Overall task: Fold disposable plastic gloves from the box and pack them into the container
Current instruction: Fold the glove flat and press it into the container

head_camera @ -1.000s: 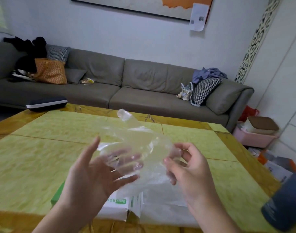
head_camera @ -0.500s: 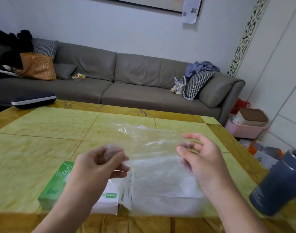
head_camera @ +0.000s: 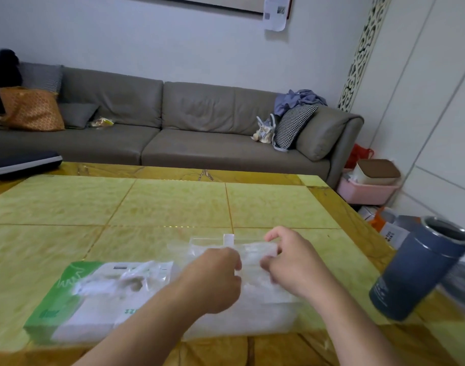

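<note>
Glove box: near table edge, left; gloves spilling out, print blurred
Left hand: fingers curled, pinching clear glove
Right hand: pinching the same glove over clear container, outline faint
Tumbler: right edge

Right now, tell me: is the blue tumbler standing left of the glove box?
No, the blue tumbler stands at the table's right edge, far right of the glove box.
</note>
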`<action>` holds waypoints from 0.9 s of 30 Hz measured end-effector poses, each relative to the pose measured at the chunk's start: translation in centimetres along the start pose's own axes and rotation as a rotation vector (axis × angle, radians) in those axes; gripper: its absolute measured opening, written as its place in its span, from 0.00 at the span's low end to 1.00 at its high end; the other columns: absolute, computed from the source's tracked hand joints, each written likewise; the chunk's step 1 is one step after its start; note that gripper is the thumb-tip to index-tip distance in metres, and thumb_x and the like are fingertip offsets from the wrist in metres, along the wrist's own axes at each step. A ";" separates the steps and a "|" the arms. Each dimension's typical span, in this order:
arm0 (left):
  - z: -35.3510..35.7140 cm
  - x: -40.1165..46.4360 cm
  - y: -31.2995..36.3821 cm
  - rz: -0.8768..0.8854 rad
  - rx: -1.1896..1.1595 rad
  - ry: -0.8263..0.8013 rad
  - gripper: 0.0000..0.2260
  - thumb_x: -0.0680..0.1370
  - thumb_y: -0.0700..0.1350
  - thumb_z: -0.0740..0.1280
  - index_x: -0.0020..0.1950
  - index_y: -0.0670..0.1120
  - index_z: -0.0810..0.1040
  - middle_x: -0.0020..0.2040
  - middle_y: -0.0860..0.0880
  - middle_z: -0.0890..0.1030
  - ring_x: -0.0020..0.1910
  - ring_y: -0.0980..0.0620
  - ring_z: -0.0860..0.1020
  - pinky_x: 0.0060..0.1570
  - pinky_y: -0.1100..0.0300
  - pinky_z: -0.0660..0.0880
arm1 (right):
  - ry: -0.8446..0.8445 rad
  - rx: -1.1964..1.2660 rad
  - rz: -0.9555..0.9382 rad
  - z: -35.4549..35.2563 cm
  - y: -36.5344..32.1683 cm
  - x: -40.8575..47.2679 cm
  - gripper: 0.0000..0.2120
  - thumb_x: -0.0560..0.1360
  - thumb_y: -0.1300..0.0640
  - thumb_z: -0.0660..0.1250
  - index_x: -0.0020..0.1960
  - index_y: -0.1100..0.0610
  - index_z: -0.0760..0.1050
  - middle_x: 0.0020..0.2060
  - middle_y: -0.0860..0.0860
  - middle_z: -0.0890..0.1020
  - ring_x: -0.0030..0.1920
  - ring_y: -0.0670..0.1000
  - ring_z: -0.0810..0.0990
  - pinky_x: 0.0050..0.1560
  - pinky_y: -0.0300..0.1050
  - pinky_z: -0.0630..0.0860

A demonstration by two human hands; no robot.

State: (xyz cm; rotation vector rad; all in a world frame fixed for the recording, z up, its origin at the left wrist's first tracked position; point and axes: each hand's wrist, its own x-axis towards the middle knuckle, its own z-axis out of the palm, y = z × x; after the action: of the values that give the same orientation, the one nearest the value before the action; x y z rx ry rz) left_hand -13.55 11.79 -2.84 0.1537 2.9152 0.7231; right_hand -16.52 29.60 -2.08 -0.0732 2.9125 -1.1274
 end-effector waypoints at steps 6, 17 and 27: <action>1.6 1.1 -0.1 -0.057 -0.008 -0.231 0.13 0.80 0.50 0.67 0.64 0.54 0.81 0.59 0.53 0.83 0.58 0.53 0.80 0.57 0.60 0.76 | -0.027 -0.173 -0.003 0.2 -0.2 0.3 0.23 0.76 0.65 0.65 0.67 0.46 0.69 0.49 0.47 0.77 0.41 0.48 0.81 0.37 0.48 0.81; 1.1 1.2 0.8 -0.113 0.221 0.033 0.07 0.76 0.42 0.69 0.52 0.52 0.81 0.51 0.53 0.79 0.45 0.50 0.82 0.37 0.58 0.77 | -0.084 -0.372 -0.007 -0.8 -1.3 -0.6 0.20 0.77 0.67 0.64 0.66 0.53 0.69 0.51 0.51 0.72 0.43 0.55 0.82 0.41 0.52 0.82; 2.5 2.7 0.2 -0.041 -0.005 -0.350 0.10 0.76 0.42 0.69 0.57 0.48 0.82 0.46 0.51 0.83 0.33 0.56 0.76 0.36 0.63 0.74 | -0.097 -0.489 0.024 -1.4 -1.9 -1.4 0.23 0.73 0.67 0.66 0.66 0.53 0.70 0.59 0.53 0.76 0.49 0.57 0.82 0.47 0.53 0.82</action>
State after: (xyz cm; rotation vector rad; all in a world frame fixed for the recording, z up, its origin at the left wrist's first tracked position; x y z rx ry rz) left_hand -15.84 13.48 -5.19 0.1972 2.5765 0.6253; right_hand -15.13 29.17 0.21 -0.0945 3.0127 -0.3744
